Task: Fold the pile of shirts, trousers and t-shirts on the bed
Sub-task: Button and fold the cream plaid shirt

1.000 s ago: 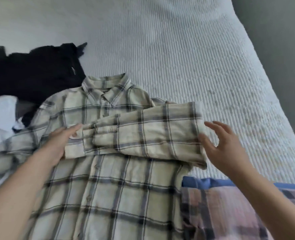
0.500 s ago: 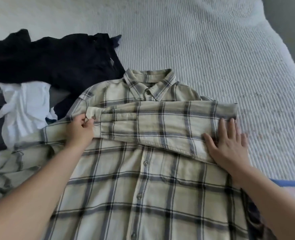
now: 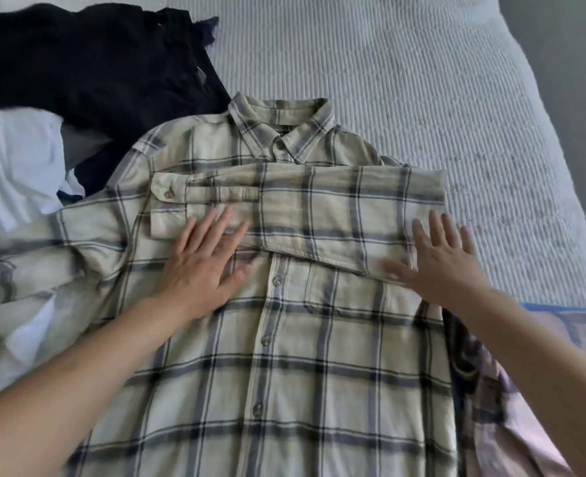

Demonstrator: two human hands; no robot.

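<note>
Since half a second earlier, the left hand (image 3: pixel 202 266) has been let off the cuff and laid flat lower down, while the right hand (image 3: pixel 446 259) has been lifted slightly at the shirt's edge

Both hands are spread with straight fingers and nothing is grasped. The left hand is pressed on the shirt front, its fingertips touching the lower edge of the folded sleeve (image 3: pixel 298 208). The right hand is blurred; whether it is touching the cloth cannot be told

A cream plaid shirt (image 3: pixel 284 373) with grey and dark checks is laid buttoned, front up, in the middle of the bed (image 3: pixel 405 80), collar toward 12 o'clock. One sleeve has been folded across the chest, cuff pointing to 9 o'clock. The other sleeve is left bunched at 9 o'clock

The step in hand is judged to be smoothing. It would be done best by sweeping flat palms outward from the placket, so that the sleeve's edge is kept square to the shoulder before the other sleeve is brought over

Dark clothes (image 3: pixel 95 63) are heaped at 11 o'clock, white garments (image 3: pixel 12 160) at 9 o'clock, and a pinkish plaid garment (image 3: pixel 525 390) at 4 o'clock
</note>
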